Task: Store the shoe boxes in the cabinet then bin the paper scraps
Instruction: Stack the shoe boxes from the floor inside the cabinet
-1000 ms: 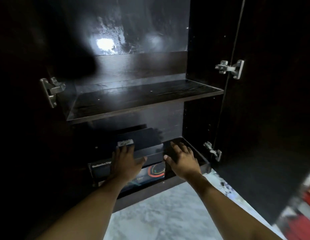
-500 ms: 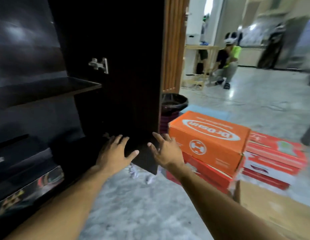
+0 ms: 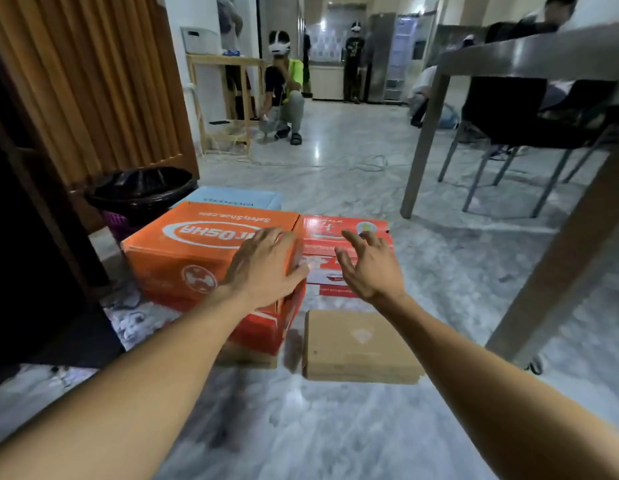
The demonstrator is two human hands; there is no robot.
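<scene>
An orange shoe box (image 3: 197, 244) sits on top of a stack on the marble floor. My left hand (image 3: 266, 268) lies flat on its near right corner, fingers spread. My right hand (image 3: 366, 268) hovers open just right of it, in front of a red shoe box (image 3: 335, 233). A plain brown cardboard box (image 3: 356, 344) lies on the floor below my right wrist. A pale blue box (image 3: 238, 200) shows behind the orange one. The dark cabinet (image 3: 31, 271) stands at the left. White paper scraps (image 3: 128, 320) lie on the floor beside it.
A bin with a black liner (image 3: 141, 192) stands behind the boxes by a wooden slatted panel (image 3: 103, 81). A table leg (image 3: 557, 265) and chairs (image 3: 508, 133) are at the right. A crouching person (image 3: 283, 95) and others are farther back.
My view swung right from the cabinet's inside to the boxes on the floor. Both hands left the box in the cabinet and came over to the orange box.
</scene>
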